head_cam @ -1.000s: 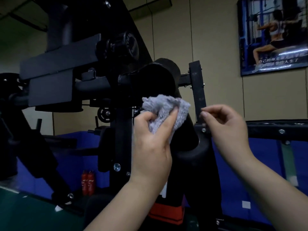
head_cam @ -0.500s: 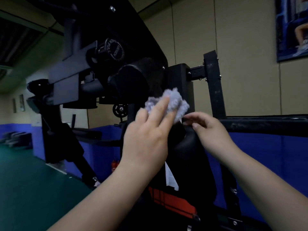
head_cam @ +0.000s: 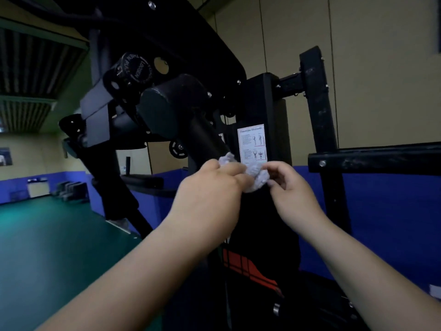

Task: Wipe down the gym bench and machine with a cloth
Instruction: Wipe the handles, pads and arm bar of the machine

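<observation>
A bunched grey cloth (head_cam: pixel 253 174) sits between both hands in front of the black gym machine (head_cam: pixel 260 103). My left hand (head_cam: pixel 210 194) grips the cloth from the left, its fingers curled over it. My right hand (head_cam: pixel 290 189) pinches the cloth's right edge with fingertips. The cloth lies just below a white instruction sticker (head_cam: pixel 251 143) on the machine's upright panel. A black padded roller (head_cam: pixel 171 103) juts out above and left of the hands.
A black adjustment knob (head_cam: pixel 133 70) sits above the roller. A black horizontal bar (head_cam: pixel 374 161) and a vertical post (head_cam: pixel 319 111) stand to the right. Green floor (head_cam: pixel 47 247) spreads to the left, with a blue-padded wall (head_cam: pixel 393 223) behind.
Both hands dropped with the cloth from the padded roller down to below the sticker. My right hand closed in and now pinches the cloth. The view swung left and nearer.
</observation>
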### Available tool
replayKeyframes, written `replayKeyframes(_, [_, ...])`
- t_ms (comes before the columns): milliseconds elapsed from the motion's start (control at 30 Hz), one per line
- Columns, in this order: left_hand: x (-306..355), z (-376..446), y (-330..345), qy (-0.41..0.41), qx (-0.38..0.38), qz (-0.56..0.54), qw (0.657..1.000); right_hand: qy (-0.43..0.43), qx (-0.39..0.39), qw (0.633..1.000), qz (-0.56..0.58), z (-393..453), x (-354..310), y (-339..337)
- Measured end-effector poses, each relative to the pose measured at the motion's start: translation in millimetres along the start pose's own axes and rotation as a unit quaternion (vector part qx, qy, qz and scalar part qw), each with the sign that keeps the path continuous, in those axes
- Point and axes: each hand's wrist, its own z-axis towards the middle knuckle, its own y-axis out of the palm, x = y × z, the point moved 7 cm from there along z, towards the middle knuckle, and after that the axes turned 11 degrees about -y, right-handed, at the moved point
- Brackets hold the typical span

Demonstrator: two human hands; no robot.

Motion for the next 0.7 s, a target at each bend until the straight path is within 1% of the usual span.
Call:
replayKeyframes(100, [-20.8,-15.9,-11.7,-0.004,0.013,-0.103,0.995,-0.010,0.005,1.000,-0.007,-2.6,-14.3,-5.1])
replayKeyframes(133, [-26.2,-18.6,-15.6,-0.008,0.031,-0.163,0.986,-0.020,0.014,1.000,-0.006,-3.1,-23.0,-8.0])
replayKeyframes(200, [-29.0,-17.2,-29.0,-0.025,0.094,-0.268,0.958,-0.042,0.024,0.999,0.010,-5.8,-45.5,-9.3])
replayKeyframes(267, [-24.5,-7.9,-39.4,-0.078,0.132,-0.343,0.927,-0.061,0.018,0.995,0.077,-10.7,-68.5,-1.2])
replayKeyframes(333, [-13.6,1.9,-39.7,-0.121,0.139,-0.389,0.903,-0.056,0.010,0.982,0.182,-13.8,-82.0,11.0])
replayKeyframes(400, [0.6,8.3,-38.1,-0.121,0.125,-0.413,0.894,-0.030,0.025,0.966,0.254,-10.6,-80.8,17.5])
replayKeyframes(433, [6.4,10.7,-36.6,-0.104,0.108,-0.418,0.896,-0.017,0.036,0.961,0.275,-5.9,-78.4,18.3])
replayKeyframes(500, [11.0,14.6,-34.4,-0.063,0.067,-0.394,0.914,-0.007,0.052,0.955,0.293,7.0,-73.6,16.4])
replayKeyframes(533, [7.4,15.8,-34.7,-0.056,0.057,-0.357,0.930,-0.012,0.061,0.960,0.274,15.2,-70.6,13.7])
replayKeyframes(567, [1.1,16.9,-38.0,-0.054,0.067,-0.305,0.949,-0.024,0.070,0.968,0.241,23.7,-69.2,9.3])
replayKeyframes(633, [-15.9,19.9,-53.6,-0.049,0.134,-0.185,0.972,-0.065,0.084,0.978,0.177,43.3,-68.4,0.5])
replayKeyframes(700, [-33.5,24.9,-74.9,-0.064,0.198,-0.087,0.974,-0.134,0.076,0.981,0.118,63.2,-73.8,-0.6])
